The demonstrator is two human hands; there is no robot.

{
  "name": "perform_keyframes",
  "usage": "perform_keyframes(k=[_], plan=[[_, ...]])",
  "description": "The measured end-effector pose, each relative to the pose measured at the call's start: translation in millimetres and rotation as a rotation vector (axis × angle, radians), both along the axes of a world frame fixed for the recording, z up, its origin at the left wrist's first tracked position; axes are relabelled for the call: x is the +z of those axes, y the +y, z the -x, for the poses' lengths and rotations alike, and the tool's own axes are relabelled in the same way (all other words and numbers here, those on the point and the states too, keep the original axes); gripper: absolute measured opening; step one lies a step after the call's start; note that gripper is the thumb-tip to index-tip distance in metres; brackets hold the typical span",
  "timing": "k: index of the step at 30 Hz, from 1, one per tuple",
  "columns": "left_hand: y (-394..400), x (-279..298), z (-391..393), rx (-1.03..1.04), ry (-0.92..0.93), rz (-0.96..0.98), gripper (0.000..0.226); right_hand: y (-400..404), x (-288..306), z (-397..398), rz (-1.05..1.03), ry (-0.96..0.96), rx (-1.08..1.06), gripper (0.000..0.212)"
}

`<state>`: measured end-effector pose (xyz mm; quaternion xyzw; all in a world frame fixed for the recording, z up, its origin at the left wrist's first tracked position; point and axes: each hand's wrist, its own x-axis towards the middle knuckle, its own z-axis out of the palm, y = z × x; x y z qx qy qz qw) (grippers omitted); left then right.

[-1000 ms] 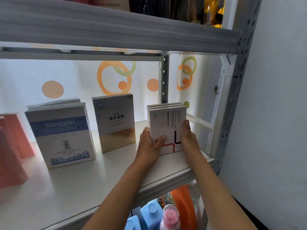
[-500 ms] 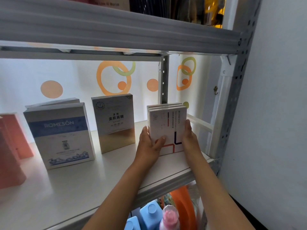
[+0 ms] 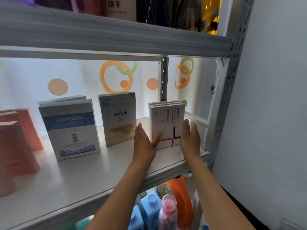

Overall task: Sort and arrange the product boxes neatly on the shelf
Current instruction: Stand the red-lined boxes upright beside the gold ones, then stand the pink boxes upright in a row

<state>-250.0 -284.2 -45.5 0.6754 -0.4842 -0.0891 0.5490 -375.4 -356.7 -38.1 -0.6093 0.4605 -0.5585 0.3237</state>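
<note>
Both hands are bracketing the white box stack (image 3: pixel 167 123) standing at the shelf's (image 3: pixel 83 176) right end — left hand (image 3: pixel 144 143) touching its side, thumb on front; right hand (image 3: pixel 190 138) open, just beside it

Shelf (image 3: pixel 116 166) holds upright boxes in a row: far left two boxes (image 3: pixel 18 143) one behind the other, then ROMESON box (image 3: pixel 69 128) with another behind it, then middle box (image 3: pixel 118 118), then a stack of boxes (image 3: pixel 166 120) at right end near the post (image 3: pixel 222 103). Left hand (image 3: pixel 144 143) at stack's left side, right hand (image 3: pixel 190 138) at its right. Bottles (image 3: pixel 159 208) on level below.
</note>
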Motion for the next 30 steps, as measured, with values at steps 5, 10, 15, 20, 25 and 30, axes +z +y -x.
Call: perform_keyframes(k=[5, 10, 15, 20, 25, 30], plan=[[44, 3, 10, 0.039, 0.004, 0.049, 0.081, 38, -11, 0, 0.159, 0.134, -0.139, 0.051], [102, 4, -6, 0.081, -0.184, 0.125, 0.061, 86, 1, -37, 0.353, 0.189, -0.027, 0.045], [165, 18, -53, 0.212, -0.339, 0.169, 0.058, 146, 25, -96, 0.415, 0.173, 0.19, 0.04], [229, 51, -97, 0.34, -0.413, 0.208, 0.058, 205, 41, -165, 0.204, -0.021, 0.41, 0.021], [282, 69, -147, 0.483, -0.536, 0.202, 0.053, 255, 50, -221, 0.161, -0.034, 0.512, 0.011], [322, 71, -169, 0.553, -0.463, 0.279, 0.055, 277, 50, -254, 0.158, -0.021, 0.558, 0.019]])
